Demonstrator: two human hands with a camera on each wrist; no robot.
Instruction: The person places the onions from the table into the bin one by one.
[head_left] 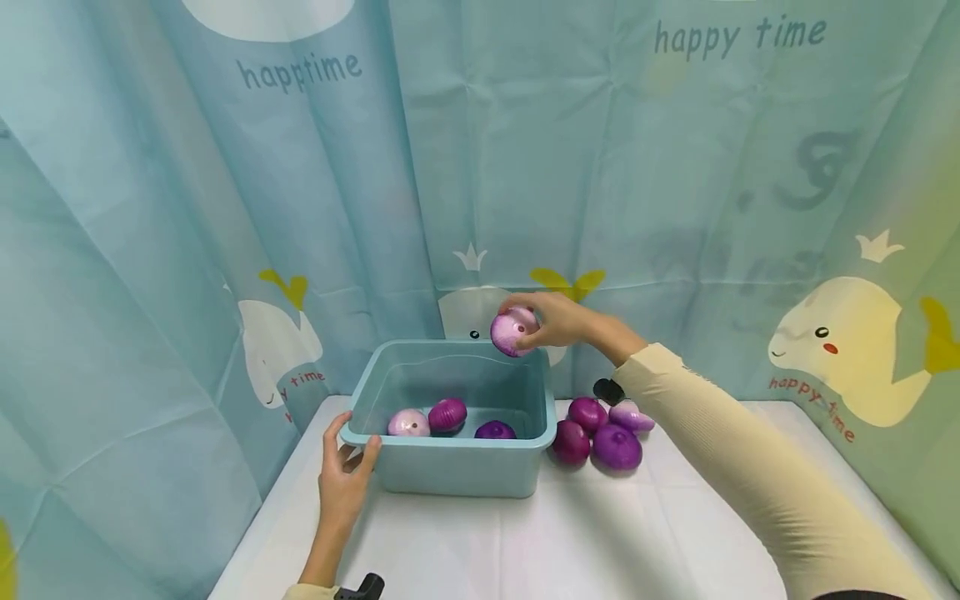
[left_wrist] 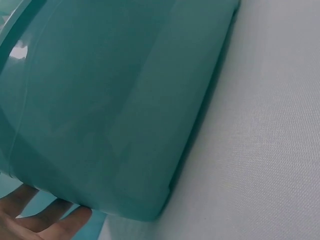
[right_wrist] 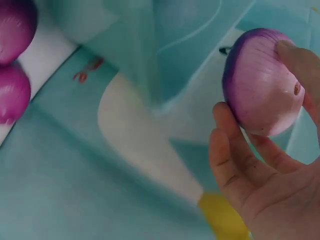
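Observation:
My right hand (head_left: 555,318) holds a pale pink and purple onion (head_left: 515,332) above the right rear rim of a teal plastic bin (head_left: 465,468). In the right wrist view, the thumb and fingertips grip this onion (right_wrist: 262,82) from its sides. My left hand (head_left: 347,477) grips the bin's front left corner, thumb at the front rim and fingers along the left side. The left wrist view shows those fingers (left_wrist: 65,222) against the bin's outer wall (left_wrist: 115,110). Inside the bin lie a pale onion (head_left: 408,422), a magenta onion (head_left: 447,414) and a dark purple onion (head_left: 495,430).
Several red and purple onions (head_left: 617,447) lie in a cluster on the white tabletop (head_left: 637,533), just right of the bin. A teal curtain (head_left: 525,167) with whale prints hangs behind the table and along both sides.

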